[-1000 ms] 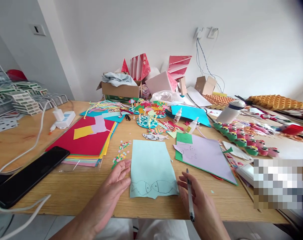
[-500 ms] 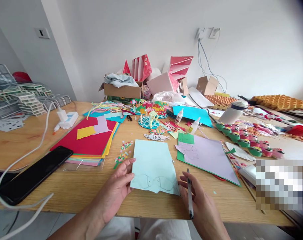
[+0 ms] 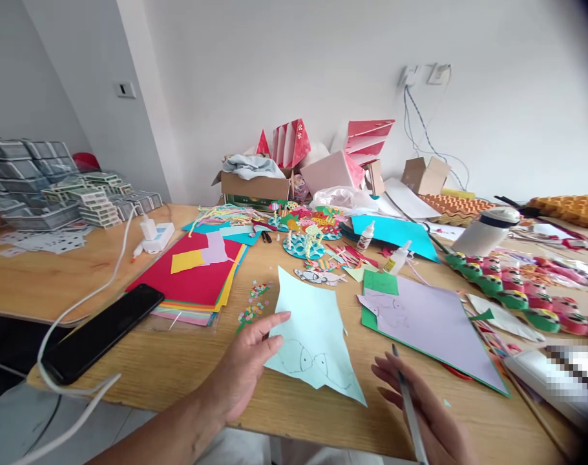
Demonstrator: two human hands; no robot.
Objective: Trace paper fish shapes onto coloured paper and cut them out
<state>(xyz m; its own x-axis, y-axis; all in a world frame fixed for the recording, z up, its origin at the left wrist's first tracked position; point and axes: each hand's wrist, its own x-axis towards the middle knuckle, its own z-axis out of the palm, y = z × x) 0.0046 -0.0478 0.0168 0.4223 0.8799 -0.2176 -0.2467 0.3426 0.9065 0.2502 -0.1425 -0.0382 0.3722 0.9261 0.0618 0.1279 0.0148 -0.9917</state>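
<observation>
My left hand (image 3: 245, 365) pinches the left edge of a light blue paper sheet (image 3: 313, 329) with two fish outlines drawn near its lower end. The sheet is lifted and turned at an angle above the wooden table (image 3: 168, 368). My right hand (image 3: 427, 413) is at the lower right, closed round a thin pen (image 3: 408, 403) that points up and away, just right of the sheet. A lilac sheet (image 3: 430, 323) with a drawn fish lies on green paper to the right.
A black phone (image 3: 103, 332) and white cable (image 3: 75, 310) lie at left. A stack of coloured paper (image 3: 197, 284), glue bottles (image 3: 395, 258), paper fish crafts (image 3: 306, 242), boxes (image 3: 255, 184), a white bottle (image 3: 483, 232) and a row of green and pink figures (image 3: 512, 297) crowd the table.
My left hand went from lying flat beside the blue sheet to gripping its edge and lifting and rotating it. The view shifted left. My right hand kept hold of the pen.
</observation>
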